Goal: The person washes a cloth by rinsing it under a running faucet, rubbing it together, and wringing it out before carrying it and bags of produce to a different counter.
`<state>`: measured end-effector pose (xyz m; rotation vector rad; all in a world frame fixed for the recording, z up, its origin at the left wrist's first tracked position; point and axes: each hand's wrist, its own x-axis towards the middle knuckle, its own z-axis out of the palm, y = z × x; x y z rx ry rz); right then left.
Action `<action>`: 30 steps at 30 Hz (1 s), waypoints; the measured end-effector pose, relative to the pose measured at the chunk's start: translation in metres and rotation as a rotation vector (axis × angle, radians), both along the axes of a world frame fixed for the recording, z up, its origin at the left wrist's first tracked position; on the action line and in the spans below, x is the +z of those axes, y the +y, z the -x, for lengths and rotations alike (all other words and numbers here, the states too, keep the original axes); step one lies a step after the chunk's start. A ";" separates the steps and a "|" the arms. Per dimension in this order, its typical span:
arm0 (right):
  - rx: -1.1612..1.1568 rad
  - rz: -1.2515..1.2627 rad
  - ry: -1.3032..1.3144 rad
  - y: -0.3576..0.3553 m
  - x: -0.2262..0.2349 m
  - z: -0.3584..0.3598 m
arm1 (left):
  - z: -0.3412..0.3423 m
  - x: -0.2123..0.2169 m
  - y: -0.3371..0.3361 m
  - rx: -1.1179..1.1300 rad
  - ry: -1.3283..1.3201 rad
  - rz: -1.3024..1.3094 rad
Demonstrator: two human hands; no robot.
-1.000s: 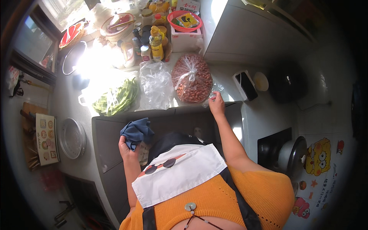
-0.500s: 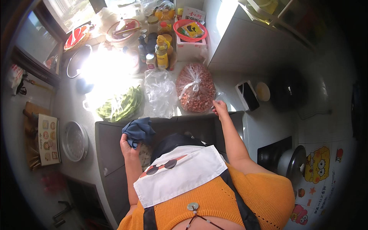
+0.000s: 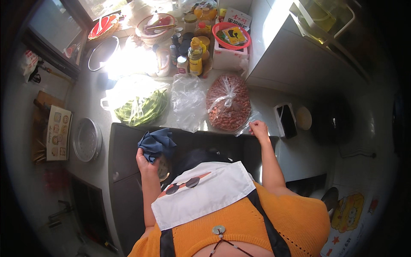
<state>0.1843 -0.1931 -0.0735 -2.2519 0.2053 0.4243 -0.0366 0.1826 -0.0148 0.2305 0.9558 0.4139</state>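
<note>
My left hand point(image 3: 148, 163) grips a crumpled dark blue cloth point(image 3: 157, 144) over the grey basin at the counter's front. At the right, my right hand point(image 3: 260, 128) pinches a small clear plastic bag point(image 3: 245, 127), which lies against the front right of a large tied bag of reddish peanuts point(image 3: 229, 112). Left of the peanuts rests a crumpled clear plastic bag point(image 3: 188, 103). Farther left is a clear bag of long green beans point(image 3: 143, 108), partly washed out by sunlight.
Behind the bags stand bottles and jars, among them a yellow bottle point(image 3: 195, 60), and a red basket point(image 3: 231, 36) on a white box. A perforated metal tray point(image 3: 87, 140) lies at left. A white-edged black device point(image 3: 286, 121) and a small bowl point(image 3: 303, 118) are at right.
My right hand has drawn slightly right and nearer to me, and more of the small plastic bag shows. The left hand still holds the cloth. The whole view has shifted a little.
</note>
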 end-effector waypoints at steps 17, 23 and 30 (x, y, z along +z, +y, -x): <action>0.246 -0.115 -0.304 0.086 0.048 -0.016 | 0.023 0.004 -0.001 0.207 -0.227 -0.005; 0.286 -0.194 -0.267 0.078 0.046 -0.019 | 0.027 -0.003 0.000 0.260 -0.393 0.063; 0.511 -0.318 -0.310 0.131 0.049 -0.027 | 0.042 0.005 -0.003 0.383 -0.327 0.021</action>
